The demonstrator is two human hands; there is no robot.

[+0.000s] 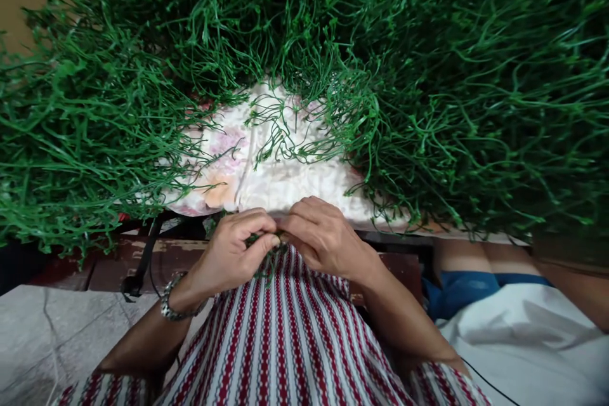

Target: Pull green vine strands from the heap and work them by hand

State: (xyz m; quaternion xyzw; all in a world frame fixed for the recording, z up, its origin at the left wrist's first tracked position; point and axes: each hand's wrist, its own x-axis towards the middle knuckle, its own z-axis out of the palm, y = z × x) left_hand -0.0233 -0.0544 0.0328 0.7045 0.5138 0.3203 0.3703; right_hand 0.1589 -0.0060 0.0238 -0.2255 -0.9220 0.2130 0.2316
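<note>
My left hand (233,250), with a watch (174,298) on its wrist, is closed in a pinch on a thin green plant sprig (269,271). Part of the sprig hangs down between my hands, over the striped shirt. My right hand (328,238) meets the left one at the fingertips, its fingers pressed together at the upper end of the sprig. The right fingertips hide what exactly they grip. Both hands are at the near edge of a table with a floral cloth (295,184). A few loose green sprigs (280,133) lie on the cloth just beyond.
Large heaps of thin green stems surround the cloth: one heap on the left (80,133), another on the right (485,114), joined across the back. At the lower right sits another person, showing bare legs, blue shorts (466,292) and a white garment (528,342).
</note>
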